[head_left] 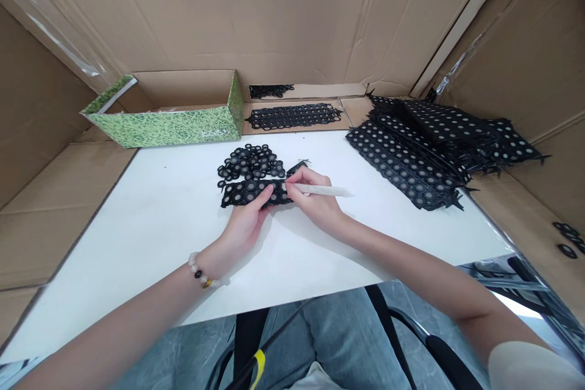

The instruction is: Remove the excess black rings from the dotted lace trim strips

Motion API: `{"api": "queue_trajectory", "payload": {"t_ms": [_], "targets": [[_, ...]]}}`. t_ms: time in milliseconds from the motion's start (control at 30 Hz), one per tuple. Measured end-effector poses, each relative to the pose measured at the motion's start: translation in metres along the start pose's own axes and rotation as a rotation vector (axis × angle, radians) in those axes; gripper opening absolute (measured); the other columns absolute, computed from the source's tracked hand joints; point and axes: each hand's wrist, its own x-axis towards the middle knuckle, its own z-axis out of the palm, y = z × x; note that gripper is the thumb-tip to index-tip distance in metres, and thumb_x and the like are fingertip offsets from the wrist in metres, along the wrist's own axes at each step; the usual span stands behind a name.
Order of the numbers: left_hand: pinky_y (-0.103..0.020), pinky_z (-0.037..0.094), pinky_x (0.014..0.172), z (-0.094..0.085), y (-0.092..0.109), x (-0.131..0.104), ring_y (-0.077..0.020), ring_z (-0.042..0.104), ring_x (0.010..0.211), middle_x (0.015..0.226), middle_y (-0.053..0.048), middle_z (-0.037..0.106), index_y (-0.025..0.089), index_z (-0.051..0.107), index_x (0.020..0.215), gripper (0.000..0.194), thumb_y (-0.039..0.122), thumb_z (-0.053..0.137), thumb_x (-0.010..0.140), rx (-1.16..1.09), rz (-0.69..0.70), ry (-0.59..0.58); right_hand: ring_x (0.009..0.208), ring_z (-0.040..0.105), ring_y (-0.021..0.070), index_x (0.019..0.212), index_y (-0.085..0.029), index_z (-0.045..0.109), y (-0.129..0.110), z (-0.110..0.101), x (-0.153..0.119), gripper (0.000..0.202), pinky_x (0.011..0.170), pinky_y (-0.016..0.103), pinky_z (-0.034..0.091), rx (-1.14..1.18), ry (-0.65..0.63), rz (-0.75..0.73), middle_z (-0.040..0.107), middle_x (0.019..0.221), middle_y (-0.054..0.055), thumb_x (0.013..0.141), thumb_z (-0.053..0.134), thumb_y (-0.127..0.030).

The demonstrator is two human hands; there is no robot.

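A black strip (242, 193) with rows of round grey discs lies on the white table, and my left hand (250, 219) grips its middle, thumb on top. My right hand (315, 198) pinches a slim white pen-like tool (331, 191) whose tip is at the strip's right end, hidden by my fingers. Just beyond the strip rests a heap of loose black rings (251, 161). A small black scrap with frayed threads (298, 167) lies just beyond my right fingers.
A green-patterned open box (173, 125) stands at the back left. Beside it, a perforated black sheet (295, 116) lies on cardboard. Stacked black sheets with grey discs (411, 152) cover the table's right side. Several black rings (569, 237) sit on cardboard at far right. Cardboard walls (292, 18) enclose the table.
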Motion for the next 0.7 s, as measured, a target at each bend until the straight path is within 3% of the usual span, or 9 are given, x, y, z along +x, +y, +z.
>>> {"api": "queue_trajectory", "payload": {"t_ms": [133, 367, 533, 700], "targets": [[-0.033, 0.053, 0.094, -0.001, -0.004, 0.0, -0.0195, 0.066, 0.105, 0.107, -0.005, 0.075, 0.018, 0.073, 0.099, 0.028, 0.018, 0.083, 0.072, -0.014, 0.018, 0.015, 0.065, 0.058, 0.0146, 0.079, -0.022, 0.061, 0.003, 0.004, -0.002, 0.009, 0.062, 0.027, 0.042, -0.079, 0.0, -0.051, 0.065, 0.071, -0.002, 0.085, 0.058, -0.029], [-0.024, 0.054, 0.072, -0.002, 0.0, 0.002, -0.015, 0.065, 0.089, 0.105, -0.005, 0.075, 0.015, 0.076, 0.091, 0.018, 0.015, 0.081, 0.074, 0.002, -0.05, 0.005, 0.07, 0.062, 0.0152, 0.079, -0.021, 0.062, 0.006, 0.001, 0.004, 0.009, 0.066, 0.028, 0.044, -0.041, 0.034, -0.037, 0.068, 0.076, -0.001, 0.084, 0.059, -0.027], [-0.025, 0.057, 0.075, -0.003, 0.003, 0.006, -0.0156, 0.066, 0.088, 0.103, -0.007, 0.076, 0.013, 0.077, 0.083, 0.011, 0.009, 0.079, 0.074, -0.016, -0.087, 0.01, 0.063, 0.059, 0.014, 0.075, -0.021, 0.06, 0.004, -0.005, 0.006, 0.008, 0.062, 0.027, 0.045, 0.141, 0.012, 0.04, 0.065, 0.068, -0.002, 0.081, 0.061, -0.027], [-0.026, 0.059, 0.077, -0.004, 0.002, 0.007, -0.0154, 0.067, 0.085, 0.098, -0.007, 0.076, 0.013, 0.077, 0.078, 0.01, 0.004, 0.079, 0.072, -0.032, -0.096, 0.033, 0.058, 0.054, 0.0129, 0.072, -0.02, 0.06, 0.004, -0.004, 0.005, 0.006, 0.058, 0.026, 0.041, 0.1, -0.027, 0.095, 0.062, 0.064, -0.003, 0.076, 0.062, -0.024]]}}
